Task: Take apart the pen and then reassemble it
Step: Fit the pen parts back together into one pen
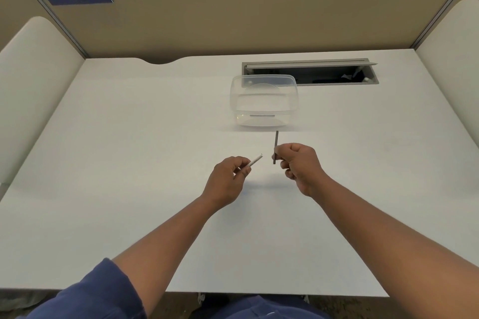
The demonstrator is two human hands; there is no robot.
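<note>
The pen is in two pieces, held apart above the white desk (129, 163). My left hand (228, 179) pinches a short white pen piece (255, 160) that points up and to the right. My right hand (302, 167) grips a thin dark pen piece (275, 145), held nearly upright, with its upper end sticking out above the fingers. The two pieces do not touch; a small gap lies between them. The parts inside the fists are hidden.
A clear plastic container (263, 101) stands on the desk just beyond the hands. Behind it is an open cable slot (311, 72) in the desk. Beige partition walls enclose the desk at the back and both sides.
</note>
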